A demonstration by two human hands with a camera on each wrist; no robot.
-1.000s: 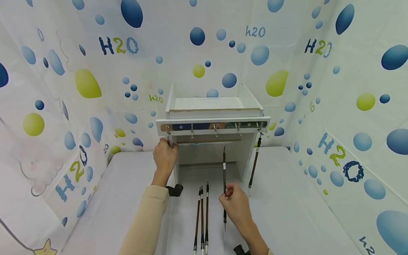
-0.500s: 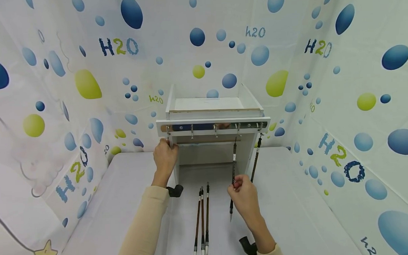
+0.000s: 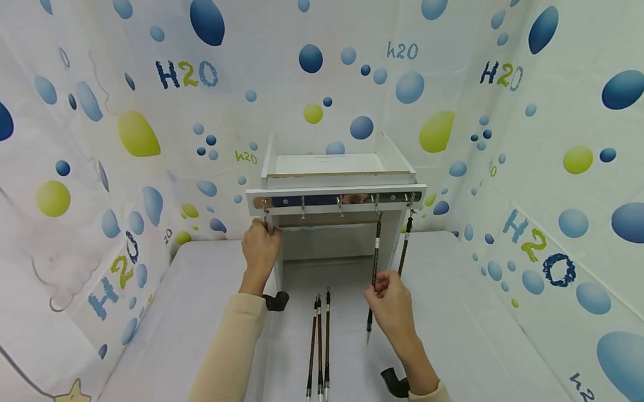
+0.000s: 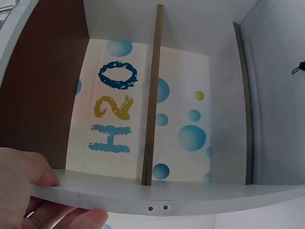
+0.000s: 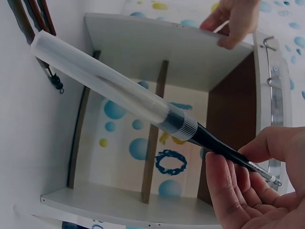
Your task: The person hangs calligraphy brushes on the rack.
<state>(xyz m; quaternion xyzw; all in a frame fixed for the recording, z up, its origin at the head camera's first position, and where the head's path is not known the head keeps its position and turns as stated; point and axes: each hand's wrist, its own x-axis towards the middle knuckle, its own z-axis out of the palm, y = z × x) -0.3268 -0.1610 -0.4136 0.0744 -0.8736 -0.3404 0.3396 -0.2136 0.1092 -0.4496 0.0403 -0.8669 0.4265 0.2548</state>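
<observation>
In front of the shelf (image 3: 321,180), pinching a brush (image 3: 376,252) between thumb and fingers of the right hand (image 3: 392,299), with its tip down and its top end at a hook (image 3: 376,204) on the shelf's front; clamping thumb and fingers of the left hand (image 3: 261,244) on the shelf's left side; showing another brush (image 3: 406,245) hanging at the shelf's right end and three brushes (image 3: 319,343) lying before the shelf

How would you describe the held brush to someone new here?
In the head view, find the white shelf with front hooks. Below them, the right hand pinches a dark brush, tip down. Three brushes lie left of it, another brush hangs right; only this one is held.
</observation>
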